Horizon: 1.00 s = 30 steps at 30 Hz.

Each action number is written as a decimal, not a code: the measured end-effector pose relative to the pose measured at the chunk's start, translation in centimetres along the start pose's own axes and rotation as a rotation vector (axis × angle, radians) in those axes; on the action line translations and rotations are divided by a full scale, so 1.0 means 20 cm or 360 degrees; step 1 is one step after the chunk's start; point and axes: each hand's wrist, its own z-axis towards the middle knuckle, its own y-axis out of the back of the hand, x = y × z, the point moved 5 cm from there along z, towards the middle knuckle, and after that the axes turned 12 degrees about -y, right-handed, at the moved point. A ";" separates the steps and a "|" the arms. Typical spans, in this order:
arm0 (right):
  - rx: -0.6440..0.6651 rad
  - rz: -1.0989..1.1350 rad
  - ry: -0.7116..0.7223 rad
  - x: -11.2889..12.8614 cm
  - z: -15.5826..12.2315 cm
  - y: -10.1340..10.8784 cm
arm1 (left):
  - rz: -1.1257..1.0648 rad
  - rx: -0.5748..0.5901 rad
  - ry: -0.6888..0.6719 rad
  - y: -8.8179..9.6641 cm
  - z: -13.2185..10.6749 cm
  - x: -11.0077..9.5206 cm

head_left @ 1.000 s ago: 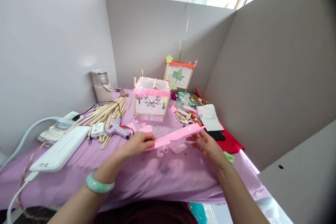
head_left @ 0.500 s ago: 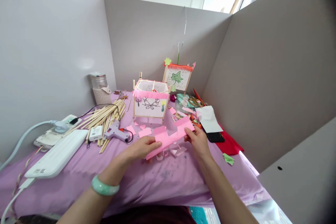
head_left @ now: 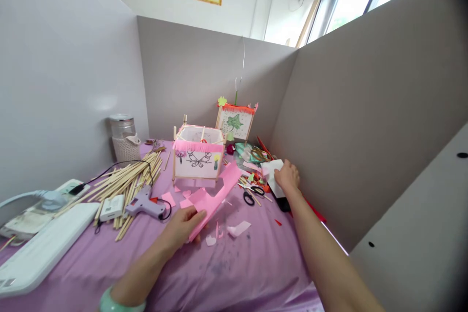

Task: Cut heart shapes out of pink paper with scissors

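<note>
My left hand (head_left: 185, 226) pinches the near left end of a pink paper strip (head_left: 215, 200) with cut-out edges. The strip slants up to the right, in front of a stick-framed paper lantern (head_left: 198, 160) with pink fringe and drawings on its panel. Over at the right, my right hand (head_left: 287, 175) has its thumb and bent fingers on the right part of a white paper sheet (head_left: 271, 175); its fingertips are partly hidden. Black-handled scissors (head_left: 249, 198) lie left of that hand. Pink and white paper scraps (head_left: 239, 229) lie below the strip.
A hot glue gun (head_left: 146, 203), a pile of wooden sticks (head_left: 124, 183), a white power bank (head_left: 47, 248) and a jar (head_left: 124, 139) stand or lie on the left. Behind is a second lantern (head_left: 236, 122) with red fringe. Grey partitions (head_left: 204, 68) enclose the purple cloth.
My right hand has let go of the pink strip and moved right onto the white sheet. The left hand keeps the strip, now tilted more steeply. The view has shifted up and right.
</note>
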 end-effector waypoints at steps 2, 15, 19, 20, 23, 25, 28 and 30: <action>0.0053 0.0017 -0.0075 -0.02 0.06 -0.02 | 0.0005 -0.0005 -0.0022 0.00 0.00 -0.01; 0.0026 0.0615 0.0098 0.12 0.29 0.21 | -0.0034 0.0065 -0.0062 -0.01 0.02 0.04; 0.0093 0.0628 0.0200 0.07 0.22 0.18 | -0.0029 0.0068 -0.0040 -0.01 0.00 0.01; 0.0112 0.0589 0.0217 0.02 0.18 0.16 | -0.0019 0.0066 -0.0042 -0.01 0.00 0.01; 0.0153 0.0399 0.0242 -0.16 0.01 0.10 | 0.0017 0.0079 -0.0057 -0.01 0.00 0.01; 0.0131 0.0007 0.0215 -0.27 -0.09 0.04 | 0.0049 0.0080 -0.0056 -0.01 0.00 0.01; 0.0211 -0.0277 0.0132 -0.35 -0.17 -0.04 | 0.0084 0.0063 -0.0049 0.00 0.00 0.00; 0.0267 -0.0324 0.0127 -0.35 -0.18 -0.08 | 0.0089 0.0057 -0.0039 0.00 -0.01 0.00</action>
